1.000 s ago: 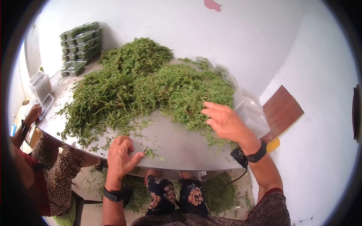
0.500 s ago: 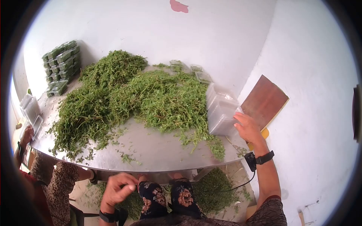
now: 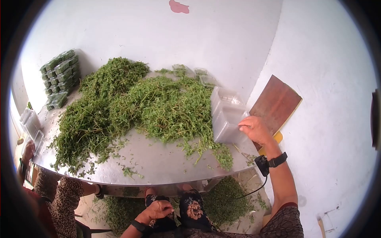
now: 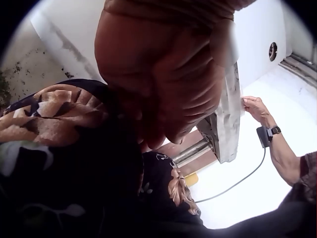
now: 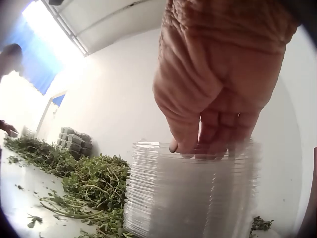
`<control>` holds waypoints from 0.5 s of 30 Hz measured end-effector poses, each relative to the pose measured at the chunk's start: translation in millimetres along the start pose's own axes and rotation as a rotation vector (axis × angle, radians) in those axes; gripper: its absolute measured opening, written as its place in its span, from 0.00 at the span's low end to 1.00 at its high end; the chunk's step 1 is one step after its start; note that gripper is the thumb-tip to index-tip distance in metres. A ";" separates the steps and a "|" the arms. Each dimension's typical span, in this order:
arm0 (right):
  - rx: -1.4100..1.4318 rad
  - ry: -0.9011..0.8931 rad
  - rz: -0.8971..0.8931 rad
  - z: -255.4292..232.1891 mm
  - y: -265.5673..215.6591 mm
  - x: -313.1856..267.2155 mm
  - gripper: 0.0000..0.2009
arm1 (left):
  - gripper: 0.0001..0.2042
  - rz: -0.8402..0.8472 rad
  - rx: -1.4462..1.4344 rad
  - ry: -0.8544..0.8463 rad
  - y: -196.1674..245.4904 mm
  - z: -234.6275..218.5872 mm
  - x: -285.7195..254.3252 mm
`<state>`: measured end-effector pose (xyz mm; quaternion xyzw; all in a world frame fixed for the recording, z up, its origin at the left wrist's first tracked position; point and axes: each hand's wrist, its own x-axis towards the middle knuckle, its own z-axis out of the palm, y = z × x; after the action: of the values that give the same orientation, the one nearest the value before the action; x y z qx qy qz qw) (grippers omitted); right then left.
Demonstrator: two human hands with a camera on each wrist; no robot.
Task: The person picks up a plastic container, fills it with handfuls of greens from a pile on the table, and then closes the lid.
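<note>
The right hand [image 3: 256, 130] pinches the top rim of the stack of clear containers [image 3: 226, 117] standing upright just right of the herb pile [image 3: 131, 105] on the surface [image 3: 166, 158], while the left hand [image 3: 158, 209] rests loosely curled and empty on the lap, far from the stack.

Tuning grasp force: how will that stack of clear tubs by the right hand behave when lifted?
The tub stack looks thin-walled and clear, so probably light and easily crushed. It is tall and nested; one tub may stick to its neighbours. The right hand pinches only the top rim, so the stack could tip.
</note>
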<state>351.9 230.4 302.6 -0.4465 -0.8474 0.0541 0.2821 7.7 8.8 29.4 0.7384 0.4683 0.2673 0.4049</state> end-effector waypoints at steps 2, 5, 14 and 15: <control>0.030 -0.005 -0.015 1.7 9.7 3.4 0.07 | 0.10 0.016 0.030 -0.008 -0.7 3.6 3.9; 0.107 -0.025 -0.015 -1.4 11.1 5.1 0.07 | 0.10 -0.055 0.075 -0.028 0.5 6.4 5.2; 0.101 0.028 -0.005 -13.8 5.0 13.0 0.06 | 0.10 -0.040 0.106 -0.037 2.0 12.2 7.0; 0.075 0.026 -0.022 -14.7 5.3 14.4 0.06 | 0.10 -0.041 0.096 -0.033 2.2 12.9 7.0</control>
<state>357.1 242.6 319.3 -0.4270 -0.8459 0.0772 0.3102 21.6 10.3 24.5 0.7515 0.4890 0.2241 0.3820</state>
